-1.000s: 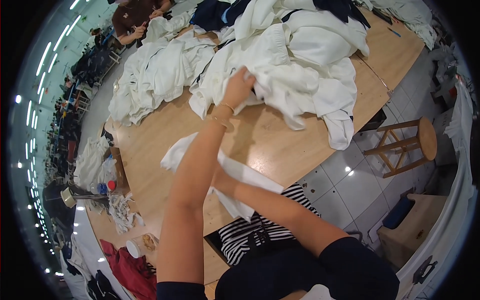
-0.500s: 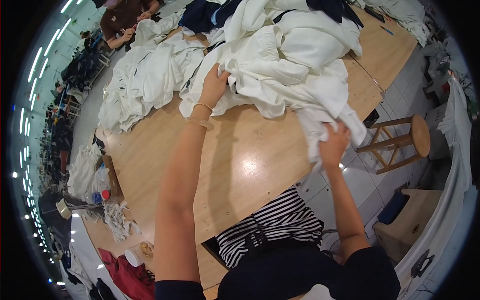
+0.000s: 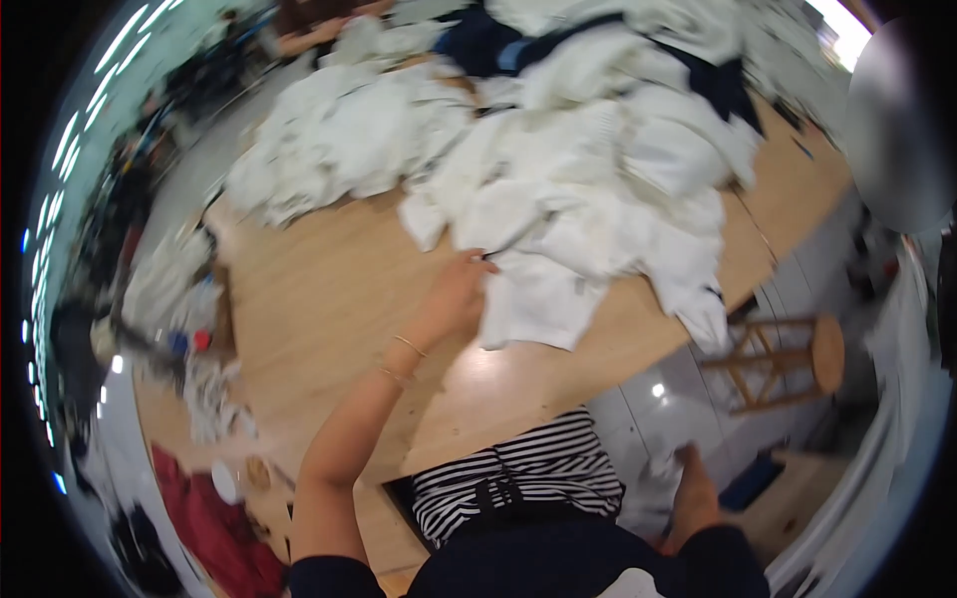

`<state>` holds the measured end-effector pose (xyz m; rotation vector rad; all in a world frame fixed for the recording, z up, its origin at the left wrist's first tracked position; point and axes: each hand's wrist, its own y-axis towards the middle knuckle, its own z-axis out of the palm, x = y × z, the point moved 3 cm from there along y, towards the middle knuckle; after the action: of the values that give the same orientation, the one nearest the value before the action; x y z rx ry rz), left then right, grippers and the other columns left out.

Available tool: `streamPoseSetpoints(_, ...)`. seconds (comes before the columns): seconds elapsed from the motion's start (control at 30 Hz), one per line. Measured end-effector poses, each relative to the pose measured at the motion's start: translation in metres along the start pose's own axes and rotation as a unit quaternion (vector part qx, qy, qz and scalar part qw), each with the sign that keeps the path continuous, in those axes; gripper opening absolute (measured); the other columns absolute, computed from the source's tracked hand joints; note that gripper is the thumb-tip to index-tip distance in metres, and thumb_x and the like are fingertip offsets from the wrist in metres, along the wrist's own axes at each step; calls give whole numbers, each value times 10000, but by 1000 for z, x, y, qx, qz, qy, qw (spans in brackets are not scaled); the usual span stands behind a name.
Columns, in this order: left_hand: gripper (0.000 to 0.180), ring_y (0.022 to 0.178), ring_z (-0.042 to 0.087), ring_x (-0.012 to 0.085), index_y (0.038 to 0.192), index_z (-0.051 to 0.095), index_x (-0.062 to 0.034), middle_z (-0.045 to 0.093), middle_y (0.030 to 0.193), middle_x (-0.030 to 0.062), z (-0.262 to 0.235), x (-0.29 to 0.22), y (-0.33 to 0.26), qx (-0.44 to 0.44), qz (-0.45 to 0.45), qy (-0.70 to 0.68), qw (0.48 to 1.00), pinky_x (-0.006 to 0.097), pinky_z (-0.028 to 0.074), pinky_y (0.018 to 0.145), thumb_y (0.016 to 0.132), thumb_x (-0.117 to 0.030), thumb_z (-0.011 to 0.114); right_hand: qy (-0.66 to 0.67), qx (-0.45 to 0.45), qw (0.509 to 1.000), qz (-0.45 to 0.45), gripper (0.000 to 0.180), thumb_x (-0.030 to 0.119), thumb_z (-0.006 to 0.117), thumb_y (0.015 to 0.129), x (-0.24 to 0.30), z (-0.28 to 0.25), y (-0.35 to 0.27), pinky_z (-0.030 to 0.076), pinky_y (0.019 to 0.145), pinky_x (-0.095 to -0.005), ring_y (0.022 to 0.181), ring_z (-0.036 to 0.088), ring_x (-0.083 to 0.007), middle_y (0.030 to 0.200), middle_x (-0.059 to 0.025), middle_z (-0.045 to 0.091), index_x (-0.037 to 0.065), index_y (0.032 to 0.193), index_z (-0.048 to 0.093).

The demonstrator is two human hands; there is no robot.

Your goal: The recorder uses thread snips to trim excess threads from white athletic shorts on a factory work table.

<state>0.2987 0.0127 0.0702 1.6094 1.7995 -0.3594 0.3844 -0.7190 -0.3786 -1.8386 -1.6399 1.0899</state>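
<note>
On the table lies a heap of white garments (image 3: 558,199), several with navy parts. My left hand (image 3: 461,291), with thin bracelets on its wrist, reaches to the heap's near edge. Its fingers are closed on the border of a white garment (image 3: 538,304), beside a dark strip. Down past the table's right side, low by my body, is my right hand (image 3: 686,463). Motion smears its fingers. A whitish blurred patch lies beside it, and I cannot make out whether the hand holds it.
A second white garment pile (image 3: 339,135) lies to the left on the wooden table (image 3: 319,289). A wooden stool (image 3: 827,354) stands right of the table. Red cloth (image 3: 214,518) and a lidded tub (image 3: 227,480) sit lower left. Another person's arm (image 3: 319,38) shows at the far side.
My right hand has left the white cloth at the table's right edge and dropped low beside my body. My left hand has come nearer and right, onto another garment edge. The view has shifted.
</note>
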Motion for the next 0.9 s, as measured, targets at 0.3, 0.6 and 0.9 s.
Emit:
streamPoseSetpoints(0.3,343,1090,522,309,1155,540,-48,531,1160,151,11,-71,-103,38,-33,-195,979,378,419,960,825,-104,610,-17,-18,931,-363,480,310,572,812,272,-157,-105,457,916,-436,1106,571,-310,1200,-136,596,64,1224,571)
streamPoseSetpoints(0.6,724,1170,500,228,1413,311,-42,462,1327,141,109,-137,-161,176,-101,-478,855,340,444,964,820,-225,685,108,5,830,-547,449,249,569,787,298,-265,-355,465,881,-377,1034,595,-287,1107,-127,627,37,1182,582)
streamPoseSetpoints(0.9,663,1249,437,216,1379,354,15,478,1349,159,26,-74,-174,-5,-277,-520,808,351,361,1048,825,-174,666,226,-33,659,-716,410,103,538,761,387,-316,-571,450,836,-307,942,577,-213,1043,-102,602,17,1161,560)
